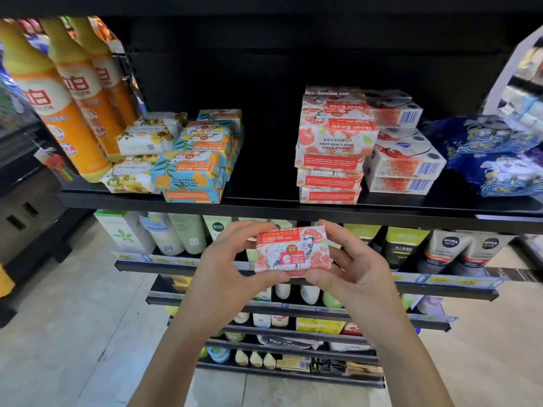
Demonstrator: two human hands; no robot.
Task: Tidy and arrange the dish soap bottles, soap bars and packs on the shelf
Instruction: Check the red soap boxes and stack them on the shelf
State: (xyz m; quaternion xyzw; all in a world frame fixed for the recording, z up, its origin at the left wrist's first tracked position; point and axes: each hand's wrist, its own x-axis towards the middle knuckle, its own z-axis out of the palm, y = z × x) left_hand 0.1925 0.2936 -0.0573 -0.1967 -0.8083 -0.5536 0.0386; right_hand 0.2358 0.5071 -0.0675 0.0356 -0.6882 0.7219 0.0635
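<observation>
**Item in hand.** One red soap bar (292, 249) is held in the air in front of the top shelf (264, 205) and below its front edge. It rests on nothing. The left hand (232, 268) and right hand (352, 268) both have their grip clamped on it, thumbs under the lower edge and fingers over the top corners.

**Risks.**
- The matching red stack (332, 148) is uneven. Its upper bars sit skewed and overhang the ones below, so a further bar set on top without squaring it first could tip the stack forward off the shelf.
- The blue stack (197, 163) steps out to the shelf lip. A forearm reaching past could knock it.
- Labels on the red stack read upside down, while the held bar reads upright. Placed as held, it would probably not match the others.

**Shelf contents, left to right.**
- Orange bottles (58, 113) stand in a row running back.
- White floral bars (141, 139) are loosely piled beside them, touching the blue stack.
- A bare gap separates the blue and red stacks.
- White boxes (402, 160) are stacked against the red stack. Their print is too blurred to read.
- Dark blue packs (493, 154) are heaped at the far right.
- The lower tiers (305, 282) carry tubes and bottles, apparently outside this task.
</observation>
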